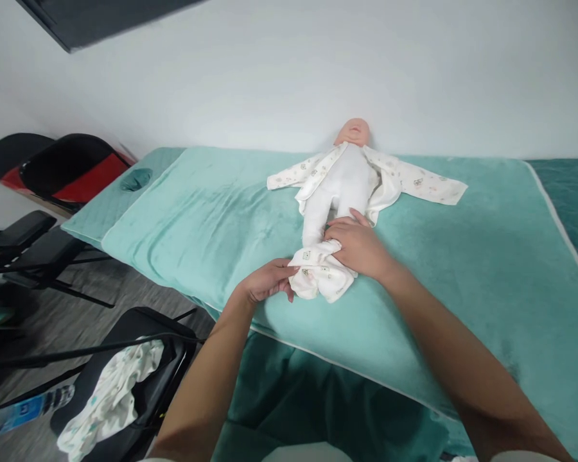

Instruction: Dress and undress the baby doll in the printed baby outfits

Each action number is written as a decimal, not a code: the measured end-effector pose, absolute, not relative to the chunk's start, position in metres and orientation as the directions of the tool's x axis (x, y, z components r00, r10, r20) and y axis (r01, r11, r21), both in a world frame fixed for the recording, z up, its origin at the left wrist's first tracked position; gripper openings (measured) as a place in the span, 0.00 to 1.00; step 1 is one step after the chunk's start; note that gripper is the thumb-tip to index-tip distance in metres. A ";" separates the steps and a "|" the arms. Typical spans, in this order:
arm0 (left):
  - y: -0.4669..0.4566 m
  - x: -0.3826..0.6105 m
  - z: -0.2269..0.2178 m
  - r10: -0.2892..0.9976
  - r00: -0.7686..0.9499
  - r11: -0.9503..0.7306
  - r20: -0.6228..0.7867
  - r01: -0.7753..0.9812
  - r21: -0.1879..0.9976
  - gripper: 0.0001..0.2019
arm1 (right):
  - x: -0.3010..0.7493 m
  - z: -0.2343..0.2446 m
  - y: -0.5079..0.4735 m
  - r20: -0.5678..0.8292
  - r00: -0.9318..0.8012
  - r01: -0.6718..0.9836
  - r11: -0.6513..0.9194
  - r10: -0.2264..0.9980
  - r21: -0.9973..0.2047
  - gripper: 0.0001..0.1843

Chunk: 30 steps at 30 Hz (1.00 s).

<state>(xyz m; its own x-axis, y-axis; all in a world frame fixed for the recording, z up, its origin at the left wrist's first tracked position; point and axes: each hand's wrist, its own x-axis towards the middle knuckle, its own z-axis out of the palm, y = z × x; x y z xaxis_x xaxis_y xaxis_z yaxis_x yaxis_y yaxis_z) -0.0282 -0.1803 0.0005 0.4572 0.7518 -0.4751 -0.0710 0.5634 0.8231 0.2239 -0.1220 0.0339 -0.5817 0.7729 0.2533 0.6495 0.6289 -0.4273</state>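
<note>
A baby doll (343, 179) with a white cloth body lies on its back on a teal towel (212, 218), head toward the wall. An open printed jacket (395, 176) is spread under it with both sleeves out. Bunched printed white trousers (320, 273) sit at the doll's feet. My left hand (264, 281) pinches the left edge of the trousers, fingers closed on the cloth. My right hand (359, 245) grips the upper part of the trousers against the doll's leg.
The towel covers a padded table (289, 398) with a darker teal cover. A black chair (144, 378) at lower left holds another printed garment (110, 398). A water bottle (24, 410) lies beside it. Black and red chairs (72, 170) stand at the far left.
</note>
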 end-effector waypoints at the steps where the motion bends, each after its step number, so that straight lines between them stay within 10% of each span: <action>1: -0.179 -0.030 0.001 0.735 0.485 0.569 -0.474 -0.062 0.820 0.18 | 0.225 0.034 -0.121 0.254 -0.583 0.642 0.629 0.772 -0.438 0.04; 8: -0.175 -0.031 0.004 0.663 0.574 0.564 -0.481 0.039 0.825 0.14 | 0.228 0.034 -0.118 0.239 -0.600 0.598 0.626 0.764 -0.500 0.03; 15: -0.164 -0.009 -0.008 0.950 0.155 0.302 -0.271 -0.239 0.923 0.12 | 0.226 0.033 -0.119 0.254 -0.588 0.628 0.632 0.768 -0.454 0.03; 30: -0.088 0.030 -0.008 0.958 -0.239 -0.128 0.156 0.126 0.984 0.12 | 0.222 0.037 -0.122 0.255 -0.595 0.674 0.645 0.763 -0.359 0.14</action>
